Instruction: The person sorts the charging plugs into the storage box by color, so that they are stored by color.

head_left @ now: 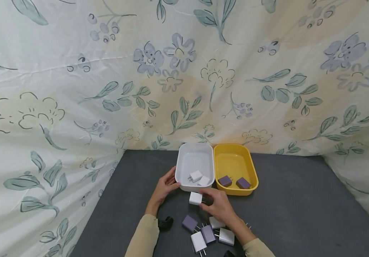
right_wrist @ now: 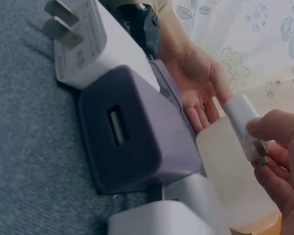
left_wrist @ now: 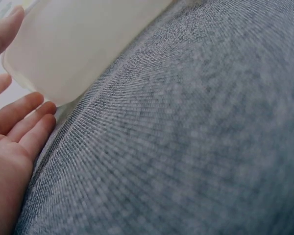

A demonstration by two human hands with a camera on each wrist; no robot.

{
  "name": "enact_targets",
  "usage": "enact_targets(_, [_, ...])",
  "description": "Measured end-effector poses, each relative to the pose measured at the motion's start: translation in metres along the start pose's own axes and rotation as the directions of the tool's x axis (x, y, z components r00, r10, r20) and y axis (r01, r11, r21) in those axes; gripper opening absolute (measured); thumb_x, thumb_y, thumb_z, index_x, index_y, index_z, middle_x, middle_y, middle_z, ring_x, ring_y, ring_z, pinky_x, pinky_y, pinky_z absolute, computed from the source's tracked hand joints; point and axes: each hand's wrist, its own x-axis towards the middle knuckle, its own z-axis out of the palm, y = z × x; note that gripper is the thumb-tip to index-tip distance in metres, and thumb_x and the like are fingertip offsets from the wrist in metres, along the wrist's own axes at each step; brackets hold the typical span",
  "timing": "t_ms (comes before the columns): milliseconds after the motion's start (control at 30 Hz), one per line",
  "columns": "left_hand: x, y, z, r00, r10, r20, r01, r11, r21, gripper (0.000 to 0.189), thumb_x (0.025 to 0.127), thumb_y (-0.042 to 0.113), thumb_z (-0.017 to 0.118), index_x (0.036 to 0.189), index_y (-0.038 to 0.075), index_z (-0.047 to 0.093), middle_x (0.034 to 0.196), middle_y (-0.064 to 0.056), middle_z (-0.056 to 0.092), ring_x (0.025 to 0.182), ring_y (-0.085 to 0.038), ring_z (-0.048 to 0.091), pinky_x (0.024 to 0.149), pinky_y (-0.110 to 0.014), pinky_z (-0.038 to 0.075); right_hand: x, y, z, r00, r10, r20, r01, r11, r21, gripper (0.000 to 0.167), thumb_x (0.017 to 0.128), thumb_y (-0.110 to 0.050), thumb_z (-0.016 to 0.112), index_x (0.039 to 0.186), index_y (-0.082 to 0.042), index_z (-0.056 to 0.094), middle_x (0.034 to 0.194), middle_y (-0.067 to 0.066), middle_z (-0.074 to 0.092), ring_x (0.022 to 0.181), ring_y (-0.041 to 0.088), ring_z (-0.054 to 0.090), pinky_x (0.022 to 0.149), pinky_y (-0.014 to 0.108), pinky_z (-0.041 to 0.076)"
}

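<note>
Sleeve (head_left: 142, 236) nearest; held white charger (head_left: 195, 198) crosswise, prongs (right_wrist: 259, 149) rightward.

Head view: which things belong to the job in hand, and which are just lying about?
Seemingly part of the job:
white charger, held by the right hand
white tray, left hand at its side, white chargers inside
yellow tray, purple chargers inside
loose chargers on the dark table

Seemingly just around:
floral cloth
black wrist device

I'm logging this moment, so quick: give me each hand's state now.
Left hand: open, at the side of the white tray.
Right hand: holding a white charger between thumb and fingers.
</note>
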Motion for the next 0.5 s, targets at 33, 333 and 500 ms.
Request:
enact_targets(33, [0.001,-0.002,-0.001,1.0,0.001,0.004,-0.001,1.0,0.003,0.081,0.088,0.001,0.069,0.154,0.0,0.021,0.158,-0.025,0.025,0.144,-0.04,0.03,0.11,-0.028,0.039,0.001,-0.001,0.0,1.0,0.001,-0.011,-0.001,1.0,-0.007,0.044,0.069,-0.004,0.086,0.11,-0.011,0.071,0.104,0.003,0.073,0.093,0.016,0.071,0.078,0.025,0.059])
enact_targets(333, [0.005,-0.021,-0.004,0.999,0.045,-0.008,-0.045,0.999,0.012,0.077,0.09,0.002,0.066,0.155,0.005,0.024,0.157,-0.022,0.029,0.143,-0.038,0.034,0.113,-0.04,0.035,0.009,-0.008,-0.002,0.996,-0.01,-0.088,0.005,0.998,-0.065,0.046,0.068,-0.006,0.087,0.111,-0.007,0.071,0.106,0.004,0.073,0.092,0.017,0.071,0.078,0.029,0.059])
enact_targets(500, [0.005,-0.022,-0.003,0.998,0.057,-0.022,-0.057,0.998,-0.005,0.077,0.089,0.003,0.069,0.154,0.006,0.027,0.156,-0.021,0.032,0.142,-0.037,0.036,0.104,-0.02,0.044,0.017,-0.011,-0.002,0.991,-0.061,-0.121,0.047,0.992,-0.116,0.045,0.067,-0.007,0.088,0.109,-0.006,0.072,0.104,0.005,0.074,0.089,0.017,0.072,0.076,0.03,0.06])
